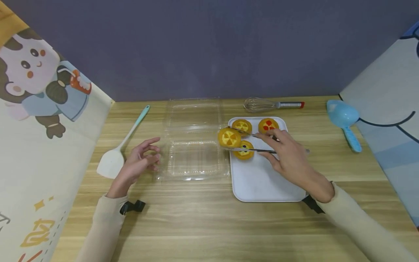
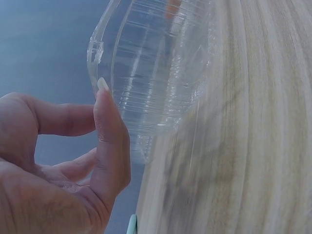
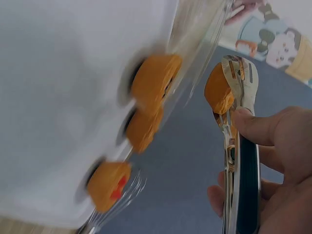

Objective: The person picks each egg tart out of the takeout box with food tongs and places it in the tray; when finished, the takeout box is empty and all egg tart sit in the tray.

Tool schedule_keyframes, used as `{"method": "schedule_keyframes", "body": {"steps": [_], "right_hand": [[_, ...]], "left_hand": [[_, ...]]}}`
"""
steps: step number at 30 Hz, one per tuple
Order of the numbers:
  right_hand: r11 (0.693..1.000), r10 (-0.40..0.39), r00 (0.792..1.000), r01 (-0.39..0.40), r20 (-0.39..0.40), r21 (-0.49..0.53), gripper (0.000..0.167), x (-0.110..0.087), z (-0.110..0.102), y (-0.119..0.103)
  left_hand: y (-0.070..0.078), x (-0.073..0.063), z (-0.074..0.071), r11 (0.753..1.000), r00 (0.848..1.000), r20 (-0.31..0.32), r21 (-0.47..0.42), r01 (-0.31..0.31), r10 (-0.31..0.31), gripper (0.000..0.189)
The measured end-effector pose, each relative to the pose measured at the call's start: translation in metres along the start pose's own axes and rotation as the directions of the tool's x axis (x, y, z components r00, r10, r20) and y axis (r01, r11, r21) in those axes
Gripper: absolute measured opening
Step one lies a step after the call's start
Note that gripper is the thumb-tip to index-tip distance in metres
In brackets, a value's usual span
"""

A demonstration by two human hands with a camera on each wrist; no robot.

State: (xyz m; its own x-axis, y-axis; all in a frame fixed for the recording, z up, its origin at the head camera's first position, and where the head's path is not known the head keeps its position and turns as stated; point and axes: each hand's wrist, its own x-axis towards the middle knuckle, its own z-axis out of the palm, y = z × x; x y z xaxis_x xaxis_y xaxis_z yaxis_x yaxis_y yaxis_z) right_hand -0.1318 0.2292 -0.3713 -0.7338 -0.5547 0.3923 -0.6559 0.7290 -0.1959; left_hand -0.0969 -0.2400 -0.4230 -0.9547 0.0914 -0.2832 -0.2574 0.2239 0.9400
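My right hand (image 1: 291,156) grips metal food tongs (image 3: 241,122) with dark handle sides. Between the tong tips is an egg tart (image 1: 229,138) with a yellow wedge pattern, raised over the left edge of the white tray (image 1: 262,182). On that tray sit a yellow-patterned tart (image 1: 242,124), a red-topped tart (image 1: 267,124) and a dark-dotted tart (image 1: 247,154), partly hidden by the tongs. A clear plastic clamshell box (image 1: 193,176) lies opened flat left of the tray. Beside its left edge, my left hand (image 1: 139,160) hovers with loosely bent fingers, holding nothing.
A white spatula (image 1: 110,162) with a mint handle lies at the far left. Behind the tray is a whisk (image 1: 262,104). At right lies a blue scoop (image 1: 343,114). A dark panel (image 1: 209,51) bounds the table's back, with printed panels on both sides.
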Motion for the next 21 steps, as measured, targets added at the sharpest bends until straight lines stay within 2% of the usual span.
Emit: {"method": "schedule_keyframes", "body": {"steps": [6,12,21], "right_hand": [[0.994,0.082,0.997,-0.082,0.000,-0.075,0.058,-0.024,-0.016,0.024],[0.979,0.173,0.985,-0.170,0.018,-0.114,0.056,-0.052,-0.024,0.045],[0.977,0.175,0.984,-0.171,0.019,-0.125,0.058,-0.084,-0.024,0.062]], "left_hand": [[0.001,0.000,0.000,1.000,1.000,0.006,-0.003,-0.003,0.003,0.068],[-0.001,0.000,0.000,1.000,1.000,0.007,0.000,-0.002,0.002,0.067],[-0.001,0.000,0.000,1.000,1.000,0.007,0.004,-0.008,0.008,0.067]]}}
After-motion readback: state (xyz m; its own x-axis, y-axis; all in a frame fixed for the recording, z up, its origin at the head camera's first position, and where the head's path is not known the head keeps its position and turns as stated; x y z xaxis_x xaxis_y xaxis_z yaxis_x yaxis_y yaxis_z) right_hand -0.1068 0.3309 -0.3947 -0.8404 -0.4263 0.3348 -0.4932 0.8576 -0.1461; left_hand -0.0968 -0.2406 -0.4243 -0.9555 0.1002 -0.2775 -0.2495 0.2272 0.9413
